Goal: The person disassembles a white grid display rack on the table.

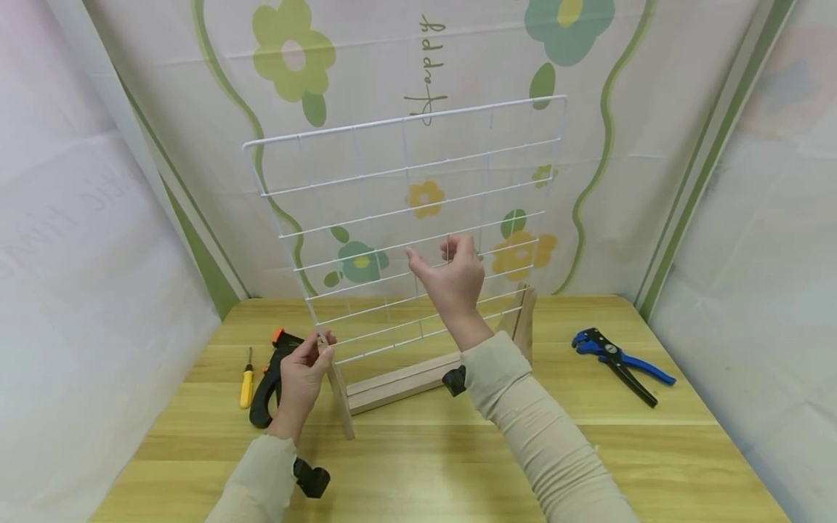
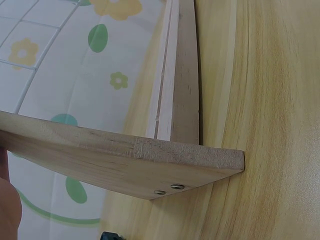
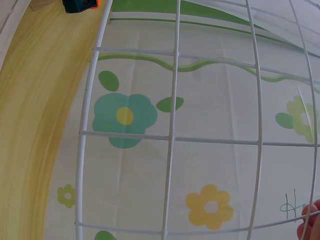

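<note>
A white wire grid panel (image 1: pixel 355 128) stands upright above a low wooden stand, whose crossbar (image 1: pixel 405 380) joins two side pieces. My left hand (image 1: pixel 302 378) pinches the top of the left side piece (image 2: pixel 90 147), close to the grid's lower left corner. Two screw heads (image 2: pixel 177 187) show near that piece's foot in the left wrist view. Around the middle of the grid, my right hand (image 1: pixel 454 283) has its fingers curled at the wires, thumb apart. Only its fingertips (image 3: pixel 309 220) appear in the right wrist view, against a wire. The grid's lower right edge meets the right side piece (image 1: pixel 525 327).
Left of the stand lie a yellow-handled screwdriver (image 1: pixel 246 388) and a black clamp (image 1: pixel 264 399) with orange pads. Blue-and-black wire strippers (image 1: pixel 615 356) lie on the right of the wooden table (image 1: pixel 425 472). Flower-printed cloth (image 1: pixel 366 43) hangs behind the grid.
</note>
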